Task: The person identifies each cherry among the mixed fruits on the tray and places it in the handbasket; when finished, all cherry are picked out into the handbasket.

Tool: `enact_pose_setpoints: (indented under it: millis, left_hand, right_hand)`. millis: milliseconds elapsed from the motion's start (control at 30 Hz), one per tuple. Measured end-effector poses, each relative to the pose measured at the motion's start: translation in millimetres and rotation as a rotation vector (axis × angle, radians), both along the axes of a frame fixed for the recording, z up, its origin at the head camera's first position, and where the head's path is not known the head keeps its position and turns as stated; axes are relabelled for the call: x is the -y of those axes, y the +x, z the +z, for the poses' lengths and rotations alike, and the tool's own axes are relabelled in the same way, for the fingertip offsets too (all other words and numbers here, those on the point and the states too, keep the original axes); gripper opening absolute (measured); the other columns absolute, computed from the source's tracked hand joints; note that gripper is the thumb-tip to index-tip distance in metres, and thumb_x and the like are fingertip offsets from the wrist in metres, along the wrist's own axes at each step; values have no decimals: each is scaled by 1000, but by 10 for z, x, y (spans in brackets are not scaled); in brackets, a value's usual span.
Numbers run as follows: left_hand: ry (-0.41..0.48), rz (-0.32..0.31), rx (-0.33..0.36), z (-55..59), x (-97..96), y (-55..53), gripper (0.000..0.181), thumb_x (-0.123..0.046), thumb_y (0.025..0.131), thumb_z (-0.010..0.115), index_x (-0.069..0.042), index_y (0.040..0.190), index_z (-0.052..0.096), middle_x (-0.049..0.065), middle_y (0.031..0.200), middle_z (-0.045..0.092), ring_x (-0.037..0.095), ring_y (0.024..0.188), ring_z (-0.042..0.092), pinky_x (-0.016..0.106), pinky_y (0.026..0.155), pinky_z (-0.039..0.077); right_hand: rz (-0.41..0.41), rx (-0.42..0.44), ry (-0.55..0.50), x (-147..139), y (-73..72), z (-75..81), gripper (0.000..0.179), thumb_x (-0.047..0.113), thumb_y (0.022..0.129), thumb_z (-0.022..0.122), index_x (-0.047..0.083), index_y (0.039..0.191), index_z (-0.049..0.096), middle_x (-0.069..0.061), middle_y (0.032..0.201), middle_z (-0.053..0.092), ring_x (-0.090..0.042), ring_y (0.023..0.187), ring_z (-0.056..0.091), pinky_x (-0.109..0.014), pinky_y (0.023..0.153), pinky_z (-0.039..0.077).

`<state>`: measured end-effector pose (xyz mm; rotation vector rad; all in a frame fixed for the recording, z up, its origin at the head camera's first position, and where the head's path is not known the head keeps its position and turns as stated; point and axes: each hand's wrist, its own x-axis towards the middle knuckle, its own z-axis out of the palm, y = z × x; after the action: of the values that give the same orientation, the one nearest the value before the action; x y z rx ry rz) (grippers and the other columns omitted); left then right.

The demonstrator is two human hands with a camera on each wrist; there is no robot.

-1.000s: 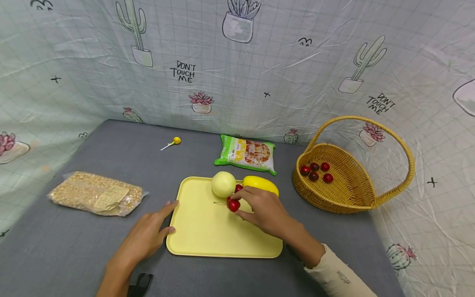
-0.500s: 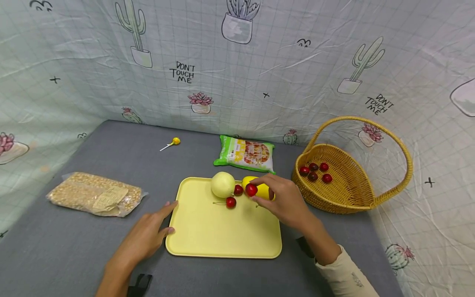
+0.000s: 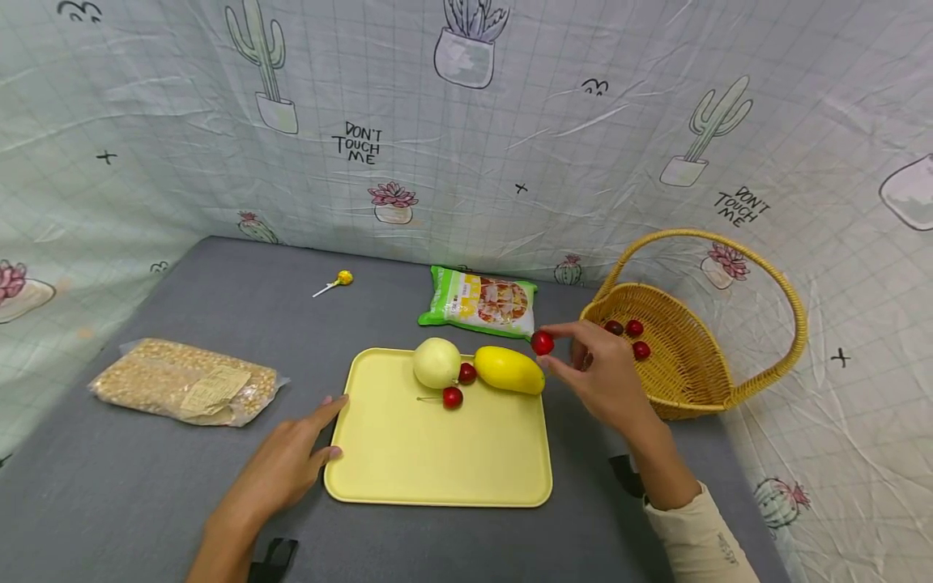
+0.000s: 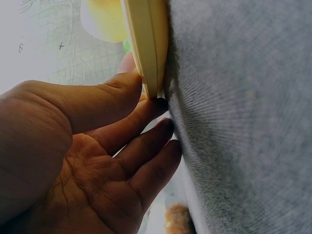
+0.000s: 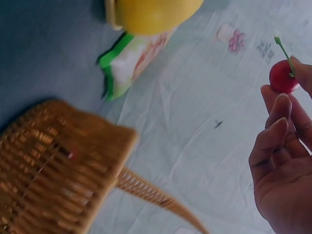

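My right hand pinches a red cherry between thumb and fingertips, above the gap between tray and basket. In the right wrist view, the cherry has a green stem. My left hand rests at the left rim of the yellow tray, thumb and index finger touching it. The left wrist view has that tray edge close beside the thumb. On the tray lie two cherries, one stemmed cherry and another cherry, beside a pale green round fruit and a yellow oblong fruit.
A wicker basket with a tall handle stands at the right, several cherries inside, some hidden by my right hand. Behind the tray lies a green-and-white food packet. A lollipop and a bag of corn kernels lie left.
My right hand has lifted the cherry off the tray and carried it right, past the yellow fruit towards the basket. My left hand has stayed at the tray's rim.
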<state>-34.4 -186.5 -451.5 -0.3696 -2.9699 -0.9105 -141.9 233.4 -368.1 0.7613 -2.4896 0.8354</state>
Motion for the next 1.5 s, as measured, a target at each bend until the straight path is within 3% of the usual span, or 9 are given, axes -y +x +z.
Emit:
enact_pose_setpoints:
  millis: [433, 733, 1033, 1233, 1367, 1500]
  left_hand:
    - [2, 5, 10, -1, 0, 3, 73, -6, 90, 82, -3, 156, 52, 35, 148, 57, 51, 132, 62, 65, 104, 54]
    - [-1, 5, 6, 3, 1, 5, 73, -7, 90, 83, -4, 156, 52, 34, 147, 58, 51, 131, 63, 65, 103, 54]
    - [-1, -3, 15, 13, -5, 4, 73, -6, 90, 82, -3, 156, 51, 35, 148, 57, 51, 133, 62, 66, 105, 53]
    - [-1, -1, 0, 13, -10, 2, 73, -6, 90, 82, -3, 156, 52, 35, 147, 58, 51, 132, 63, 65, 104, 54]
    - [-1, -3, -4, 9, -8, 0, 72, -6, 90, 82, -2, 155, 52, 35, 146, 58, 51, 131, 63, 65, 104, 54]
    - [-1, -7, 3, 5, -7, 2, 72, -6, 90, 82, -3, 156, 52, 35, 147, 58, 51, 131, 63, 65, 103, 54]
  right_hand:
    - [-180, -21, -132, -422, -205, -131, 39, 10, 83, 92, 8, 119, 78, -6, 89, 71, -8, 65, 51, -12, 58, 42]
    - [-311, -32, -205, -708, -334, -238, 35, 13, 87, 90, 10, 120, 79, -9, 83, 68, -7, 59, 48, -12, 52, 38]
    - [-489, 41, -261, -1028, -458, -331, 35, 26, 92, 86, 15, 124, 79, -7, 72, 58, -12, 57, 48, -19, 45, 36]
    - [-547, 51, -274, -1254, -581, -406, 35, 27, 92, 86, 14, 124, 79, -14, 78, 67, -5, 52, 47, -18, 44, 36]
    - [-584, 44, -267, -1379, -668, -462, 34, 27, 92, 86, 12, 122, 80, -10, 70, 61, -4, 54, 45, -18, 47, 34]
    - [-632, 123, -239, -1490, -746, -507, 38, 32, 95, 83, 11, 125, 78, -14, 86, 72, -4, 60, 48, -19, 53, 37]
